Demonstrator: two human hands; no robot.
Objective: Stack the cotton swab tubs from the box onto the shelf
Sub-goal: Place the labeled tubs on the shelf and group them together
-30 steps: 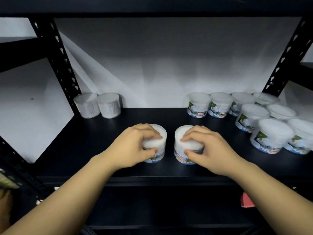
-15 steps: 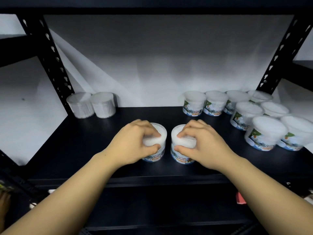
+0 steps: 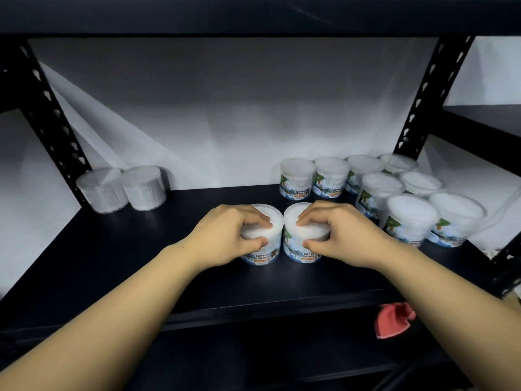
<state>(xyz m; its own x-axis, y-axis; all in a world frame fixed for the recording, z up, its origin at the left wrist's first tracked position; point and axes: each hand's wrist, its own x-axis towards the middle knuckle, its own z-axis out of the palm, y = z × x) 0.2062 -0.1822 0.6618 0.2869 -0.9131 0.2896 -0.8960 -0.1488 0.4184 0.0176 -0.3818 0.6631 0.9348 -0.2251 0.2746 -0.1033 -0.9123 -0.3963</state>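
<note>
The black shelf [image 3: 112, 249] fills your view, its front edge below your wrists, its upper deck cut off at the top. Right of your grip stands a cluster of labelled tubs [image 3: 406, 218], the farthest ones blurred and partly hidden behind nearer ones; far left of your grip sit two plain tubs [image 3: 121, 189], labels not visible. Your left hand [image 3: 225, 238] curls over the left tub [image 3: 263, 249] and your right hand [image 3: 341, 235] over the right tub [image 3: 303, 246], fingers on the lids, thumbs on the near walls, hiding most of each. The two tubs stand upright on the shelf, just beside each other. Compared with a second ago, the pair sits closer together and your hands remain clamped. A red object [image 3: 393, 320] below your right forearm is too unclear to identify.
</note>
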